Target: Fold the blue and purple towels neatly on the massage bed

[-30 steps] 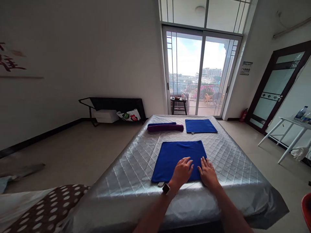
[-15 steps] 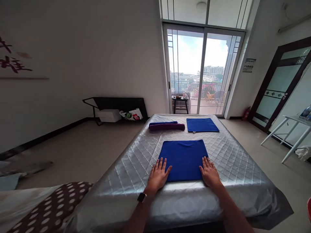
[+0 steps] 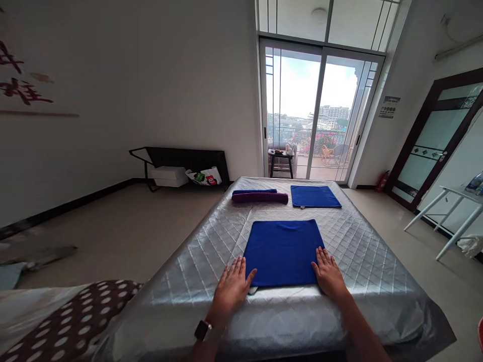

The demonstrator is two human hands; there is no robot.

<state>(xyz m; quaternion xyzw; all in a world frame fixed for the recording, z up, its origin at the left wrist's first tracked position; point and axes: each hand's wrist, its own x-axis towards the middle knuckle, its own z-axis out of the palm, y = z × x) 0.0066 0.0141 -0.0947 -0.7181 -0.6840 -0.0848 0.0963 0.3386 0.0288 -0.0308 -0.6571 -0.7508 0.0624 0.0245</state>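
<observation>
A blue cloth (image 3: 283, 251) lies flat on the silver quilted cover (image 3: 199, 261). At its near left corner is my left hand (image 3: 232, 286), fingers stretched out, with a dark watch on the wrist. A small white tag (image 3: 252, 290) pokes out by that corner. My right hand (image 3: 329, 274) rests with extended fingers on the cloth's right edge. Neither hand grips anything. Farther back lies a second flat blue cloth (image 3: 316, 196). To its left sit a purple rolled cloth (image 3: 260, 198) and, behind that, a blue one (image 3: 254, 191), mostly hidden.
A brown polka-dot fabric (image 3: 81, 314) lies at lower left. Along the left wall, a black folded frame (image 3: 188, 158) stands behind a white box (image 3: 169, 176) and a printed bag (image 3: 206, 177). A pale table (image 3: 462, 193) is at right. Sliding glass doors (image 3: 320, 115) close the far end.
My left hand has swept left across the blue cloth to its near left corner, its fingers straightening. My right hand has stayed at the right edge. The view has shifted slightly.
</observation>
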